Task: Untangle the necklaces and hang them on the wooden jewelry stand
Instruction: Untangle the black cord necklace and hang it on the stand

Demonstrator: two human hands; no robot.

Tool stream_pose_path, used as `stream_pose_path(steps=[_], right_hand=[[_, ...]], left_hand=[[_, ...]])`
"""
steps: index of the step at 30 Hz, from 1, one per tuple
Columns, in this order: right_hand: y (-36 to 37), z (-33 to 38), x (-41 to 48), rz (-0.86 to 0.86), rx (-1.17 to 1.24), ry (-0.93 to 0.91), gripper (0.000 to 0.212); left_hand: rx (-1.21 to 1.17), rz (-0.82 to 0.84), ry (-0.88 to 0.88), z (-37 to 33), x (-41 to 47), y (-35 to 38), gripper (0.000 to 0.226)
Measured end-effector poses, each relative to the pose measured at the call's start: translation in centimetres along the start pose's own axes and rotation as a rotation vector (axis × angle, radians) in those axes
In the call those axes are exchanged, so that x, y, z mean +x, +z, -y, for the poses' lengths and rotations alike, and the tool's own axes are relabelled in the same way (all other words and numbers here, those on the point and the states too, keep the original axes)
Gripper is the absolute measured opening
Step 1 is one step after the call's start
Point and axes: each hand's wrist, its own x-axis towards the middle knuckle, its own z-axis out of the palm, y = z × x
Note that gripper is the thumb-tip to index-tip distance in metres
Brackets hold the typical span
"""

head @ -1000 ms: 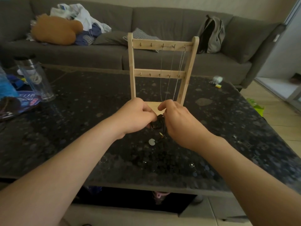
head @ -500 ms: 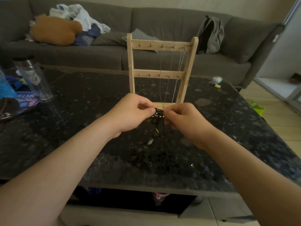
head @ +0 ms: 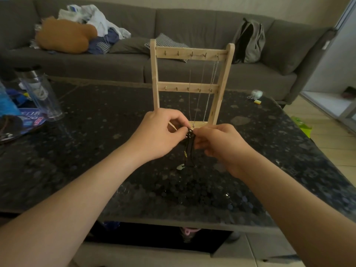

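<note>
A wooden jewelry stand (head: 155, 74) with two hook bars stands upright at the middle of the dark stone table (head: 96, 151). Three thin silver chains (head: 211, 87) hang from the right hooks of its top bar. In front of the stand's base, my left hand (head: 158, 134) and my right hand (head: 221, 143) both pinch the top of a dark tangled necklace bunch (head: 189, 149). The bunch hangs down between the hands, with a small pale pendant (head: 180, 167) at its bottom, close above the table.
A clear tumbler (head: 41, 93) and blue packaging (head: 11, 116) sit at the table's left edge. A small white item (head: 257, 93) lies at the far right. Behind the table is a grey sofa (head: 192, 22) with clothes, a brown cushion and a backpack (head: 249, 42).
Both hands have lifted the dark tangle off the table and drawn slightly apart; the bunch now dangles lengthwise between them instead of lying bunched under the fingers.
</note>
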Motion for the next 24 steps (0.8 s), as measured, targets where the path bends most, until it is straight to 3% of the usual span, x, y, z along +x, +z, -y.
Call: stream_pose_path(steps=[6,16,24], right_hand=[[0.43,-0.09,-0.18,0.043,0.096,0.009,0.021],[0.5,0.44,-0.78,-0.081,0.132,-0.077,0.009],[0.5,0.06,-0.67,-0.078,-0.176,-0.286,0.019]], left_hand=[[0.106,-0.049,0.112,0.03,-0.12,0.11,0.014],[0.312,-0.159,0.272,-0.09,-0.48,-0.03,0.006],[0.339,-0.134,0.261,0.12,-0.61,0.22,0.01]])
